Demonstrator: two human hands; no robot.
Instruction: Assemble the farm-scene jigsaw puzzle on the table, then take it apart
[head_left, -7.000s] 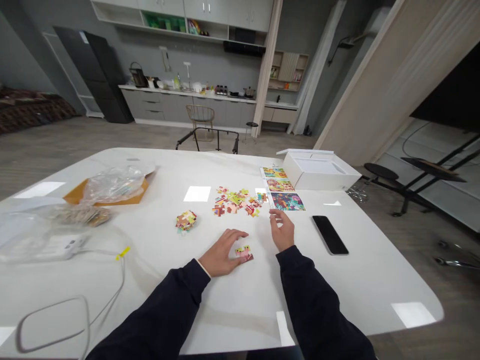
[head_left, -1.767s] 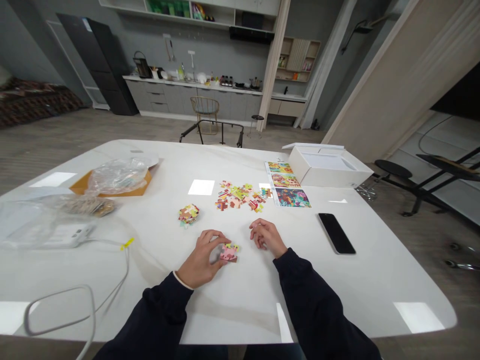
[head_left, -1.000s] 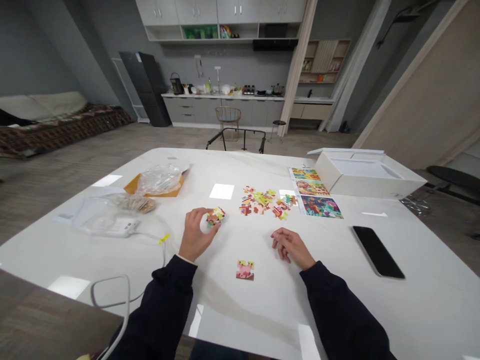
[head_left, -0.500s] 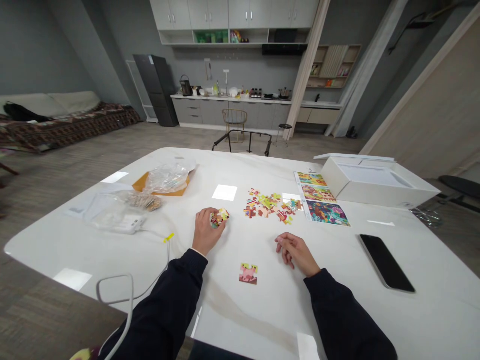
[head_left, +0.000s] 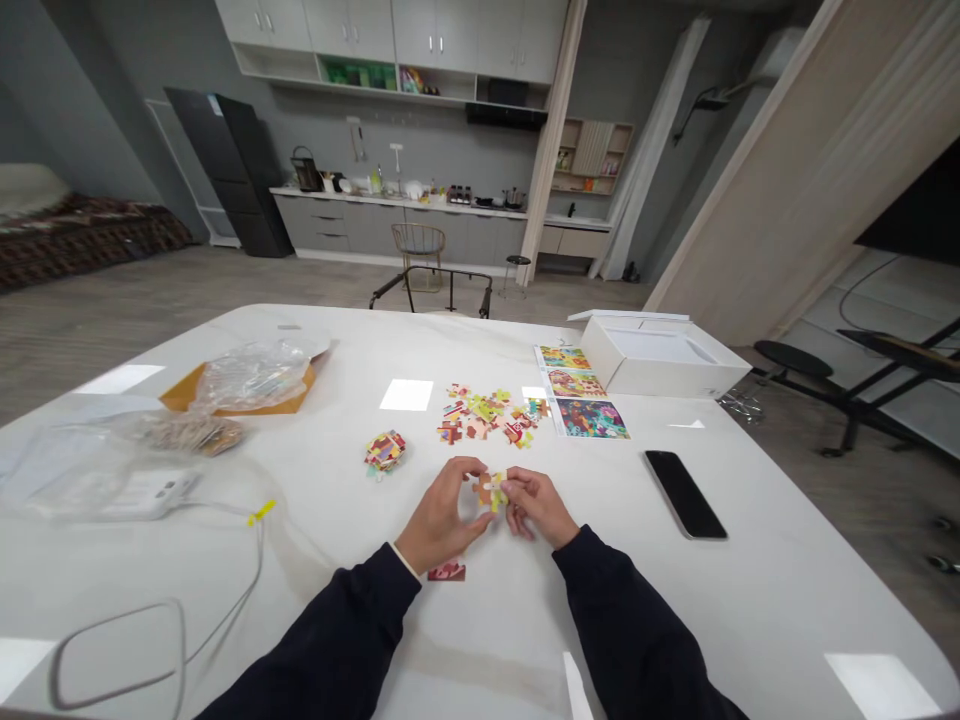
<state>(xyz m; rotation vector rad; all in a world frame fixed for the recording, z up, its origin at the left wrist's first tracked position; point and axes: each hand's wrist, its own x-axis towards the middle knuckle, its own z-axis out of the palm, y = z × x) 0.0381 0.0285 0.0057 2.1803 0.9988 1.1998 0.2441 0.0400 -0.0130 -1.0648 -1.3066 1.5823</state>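
Left hand (head_left: 442,515): closed into a pinch, thumb and fingertips on the left side of the small jigsaw pieces (head_left: 489,490), which I hold just above the desk (head_left: 675,620).
Right hand (head_left: 536,505): also closed in a pinch, with its fingers on the right side of the same pieces; my two hands nearly meet around them.
Step in hand: as I judge it from here, I am fitting these few pieces together, near the middle of the desk.
Next move: in my judgement, this calls for a steady, level press along the join, though my fingers hide most of it.
Near side: a pink jigsaw section (head_left: 447,572) lies flat on the desk, partly hidden under my left wrist.
Left of the hands: a compact heap of jigsaw pieces (head_left: 385,450).
Far side: loose jigsaw pieces (head_left: 480,418) lie scattered beside three printed picture cards (head_left: 581,390), with an open white box (head_left: 660,360) beyond them.
Right: a black smartphone (head_left: 684,493) lies flat, well apart from my right hand.
Far left: a clear plastic bag (head_left: 255,375) rests on a brown envelope (head_left: 187,393).
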